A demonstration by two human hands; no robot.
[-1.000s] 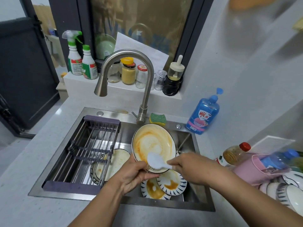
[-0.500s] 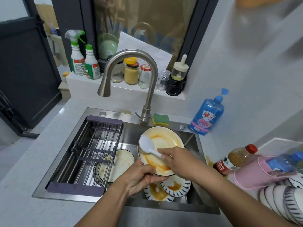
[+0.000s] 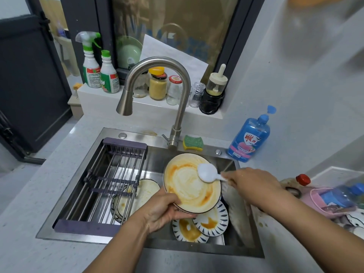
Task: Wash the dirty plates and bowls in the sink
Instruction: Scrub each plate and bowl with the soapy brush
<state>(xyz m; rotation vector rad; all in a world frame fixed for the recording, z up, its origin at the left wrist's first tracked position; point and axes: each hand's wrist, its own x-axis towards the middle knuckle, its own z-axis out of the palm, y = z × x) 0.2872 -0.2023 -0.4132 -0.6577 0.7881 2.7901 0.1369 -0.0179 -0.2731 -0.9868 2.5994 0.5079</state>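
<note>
My left hand (image 3: 166, 208) grips the near rim of a large plate (image 3: 189, 186) smeared with orange sauce, holding it tilted above the steel sink (image 3: 243, 251). My right hand (image 3: 251, 185) pinches the handle of a white spoon (image 3: 206, 172), whose bowl lies against the plate's upper right part. Below the plate lie two blue-patterned dishes (image 3: 211, 220) with orange stains. Another dirty plate (image 3: 145, 192) sits in the sink, partly under the rack.
A purple-ended wire rack (image 3: 102, 184) spans the sink's left half. The faucet (image 3: 157, 89) arches over it, no water running. A green-yellow sponge (image 3: 193, 142) and blue detergent bottle (image 3: 249, 136) stand behind. Bottles, a pink container (image 3: 323, 205) and crockery crowd the right counter.
My right hand has swept the spoon from the plate's left side up to its upper right. The plate tilted a little; my left hand kept its hold.
</note>
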